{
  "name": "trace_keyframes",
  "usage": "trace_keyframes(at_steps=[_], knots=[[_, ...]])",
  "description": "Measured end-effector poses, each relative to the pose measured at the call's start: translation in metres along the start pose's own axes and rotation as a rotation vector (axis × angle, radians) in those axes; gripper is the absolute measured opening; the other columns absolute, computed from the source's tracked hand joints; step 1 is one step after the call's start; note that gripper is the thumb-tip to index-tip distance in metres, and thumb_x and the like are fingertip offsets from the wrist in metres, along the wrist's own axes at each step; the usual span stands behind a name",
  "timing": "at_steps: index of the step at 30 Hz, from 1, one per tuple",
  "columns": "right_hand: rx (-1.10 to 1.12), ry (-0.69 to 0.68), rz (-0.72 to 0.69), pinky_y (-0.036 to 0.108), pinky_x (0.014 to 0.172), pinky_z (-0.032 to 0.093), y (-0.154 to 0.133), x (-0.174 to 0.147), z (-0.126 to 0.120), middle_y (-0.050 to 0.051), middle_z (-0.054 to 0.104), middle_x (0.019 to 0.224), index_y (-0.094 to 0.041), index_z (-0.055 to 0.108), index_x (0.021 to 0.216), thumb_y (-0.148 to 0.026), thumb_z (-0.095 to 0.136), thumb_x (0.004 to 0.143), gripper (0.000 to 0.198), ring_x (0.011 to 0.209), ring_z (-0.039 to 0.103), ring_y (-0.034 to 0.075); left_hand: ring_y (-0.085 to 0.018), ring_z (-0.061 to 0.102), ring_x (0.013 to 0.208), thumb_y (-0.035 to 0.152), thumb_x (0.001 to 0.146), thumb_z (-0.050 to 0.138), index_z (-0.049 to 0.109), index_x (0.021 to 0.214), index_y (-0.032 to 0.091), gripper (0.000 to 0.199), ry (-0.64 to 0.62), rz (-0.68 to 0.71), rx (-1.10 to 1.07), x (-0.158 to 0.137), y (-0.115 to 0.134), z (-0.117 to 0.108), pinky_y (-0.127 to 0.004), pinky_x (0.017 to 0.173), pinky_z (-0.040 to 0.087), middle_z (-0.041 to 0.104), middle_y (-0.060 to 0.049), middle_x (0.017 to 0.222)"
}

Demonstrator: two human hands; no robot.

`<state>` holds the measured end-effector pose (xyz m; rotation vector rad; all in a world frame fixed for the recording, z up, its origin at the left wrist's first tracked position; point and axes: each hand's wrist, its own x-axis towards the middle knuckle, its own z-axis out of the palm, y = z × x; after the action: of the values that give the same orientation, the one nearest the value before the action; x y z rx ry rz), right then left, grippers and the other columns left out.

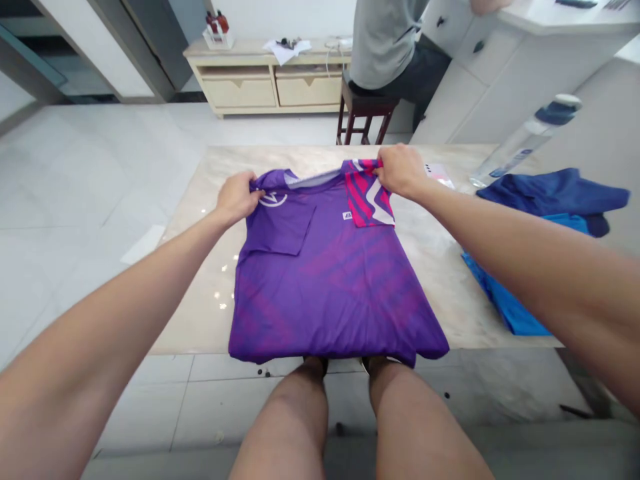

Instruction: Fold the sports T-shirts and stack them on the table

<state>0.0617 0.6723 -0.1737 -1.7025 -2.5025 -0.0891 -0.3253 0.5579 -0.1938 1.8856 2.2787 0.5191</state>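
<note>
A purple T-shirt (330,280) with a pink striped sleeve lies front side up on the pale marble-look table (195,267). Both of its sleeves are folded inward over the chest, and its lower edge reaches past the table's near edge. My left hand (237,197) pinches the shirt at its left shoulder, beside a white round mark. At the right shoulder, my right hand (400,170) is closed on the fabric near the pink sleeve. The collar stretches between the two hands.
On the right of the table lie a dark blue garment (550,190) and a bright blue garment (520,307), with a clear bottle (530,140) behind them. Beyond the table a person in grey (383,43) sits on a dark stool (367,107) near a low cabinet (240,90).
</note>
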Motion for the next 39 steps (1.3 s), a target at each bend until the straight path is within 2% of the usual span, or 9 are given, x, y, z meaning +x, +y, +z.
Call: trace_keyframes(at_steps=[4,8,14,19,22,25,30,35,39], knots=[[-0.008,0.197,0.066,0.051,0.106,0.042,0.001,0.016,-0.024,0.027,0.066,0.132,-0.005,0.06,0.137,-0.038,0.042,0.12,0.041,0.122,0.058,0.034,-0.014,0.055,0.094,0.029,0.1,0.072,0.067,0.119,0.016,0.023,0.187,0.034,-0.069,0.039,0.018,-0.015,-0.03,0.092,0.042,0.073,-0.001,0.111],[-0.02,0.282,-0.057,0.049,0.108,0.037,0.016,-0.011,-0.028,0.024,0.066,0.132,-0.009,0.06,0.137,-0.035,0.04,0.121,0.036,0.127,0.05,0.031,-0.012,0.051,0.091,0.04,0.099,0.078,0.066,0.107,0.019,0.026,0.34,0.162,-0.132,0.022,0.015,-0.023,-0.03,0.092,0.044,0.069,0.002,0.105],[0.105,0.215,-0.492,0.043,0.094,0.043,0.049,-0.126,0.012,0.011,0.073,0.097,-0.017,0.072,0.106,-0.019,0.059,0.106,0.014,0.106,0.059,0.028,-0.022,0.064,0.1,0.022,0.094,0.074,0.062,0.09,0.024,0.014,0.344,0.377,-0.159,-0.104,-0.019,-0.005,-0.038,0.094,0.05,0.071,-0.003,0.099],[0.132,0.096,-0.709,0.039,0.089,0.044,0.062,-0.213,0.036,0.009,0.076,0.095,-0.021,0.072,0.097,-0.008,0.055,0.1,0.022,0.096,0.061,0.026,-0.026,0.07,0.1,0.007,0.09,0.06,0.068,0.088,0.025,0.019,0.064,0.504,-0.09,-0.206,-0.044,0.007,-0.042,0.092,0.047,0.078,-0.004,0.097],[0.114,0.071,-0.679,0.038,0.09,0.044,0.063,-0.233,0.033,0.011,0.077,0.099,-0.02,0.074,0.1,-0.009,0.057,0.1,0.02,0.1,0.061,0.027,-0.026,0.071,0.103,0.003,0.087,0.058,0.071,0.095,0.024,0.026,-0.009,0.492,-0.052,-0.232,-0.043,0.003,-0.041,0.092,0.048,0.079,-0.005,0.101],[0.061,0.011,-0.693,0.039,0.091,0.042,0.061,-0.24,0.022,0.013,0.078,0.101,-0.018,0.076,0.101,-0.01,0.056,0.103,0.021,0.101,0.061,0.028,-0.027,0.07,0.107,0.006,0.091,0.06,0.073,0.101,0.025,0.025,-0.107,0.545,0.019,-0.238,-0.037,-0.009,-0.041,0.095,0.048,0.08,-0.006,0.107],[-0.03,-0.247,-0.736,0.037,0.09,0.042,0.06,-0.248,-0.002,0.014,0.079,0.103,-0.018,0.079,0.092,-0.01,0.061,0.103,0.023,0.103,0.065,0.027,-0.027,0.072,0.11,0.018,0.096,0.067,0.077,0.101,0.027,0.015,-0.348,0.629,0.143,-0.238,-0.03,-0.043,-0.041,0.098,0.048,0.08,-0.006,0.112],[-0.004,-0.341,-0.457,0.037,0.097,0.048,0.044,-0.243,-0.036,0.016,0.081,0.112,-0.019,0.085,0.105,-0.016,0.061,0.104,0.024,0.114,0.07,0.031,-0.028,0.076,0.113,0.023,0.093,0.067,0.081,0.104,0.029,0.02,-0.499,0.498,0.166,-0.236,0.009,-0.071,-0.038,0.1,0.052,0.083,-0.006,0.116],[0.058,-0.373,-0.197,0.042,0.106,0.052,0.007,-0.228,-0.045,0.023,0.079,0.124,-0.013,0.084,0.117,-0.023,0.058,0.108,0.029,0.123,0.072,0.037,-0.036,0.073,0.127,0.039,0.097,0.064,0.08,0.128,0.023,0.038,-0.549,0.32,0.245,-0.232,0.069,-0.054,-0.041,0.107,0.054,0.079,-0.015,0.133]])
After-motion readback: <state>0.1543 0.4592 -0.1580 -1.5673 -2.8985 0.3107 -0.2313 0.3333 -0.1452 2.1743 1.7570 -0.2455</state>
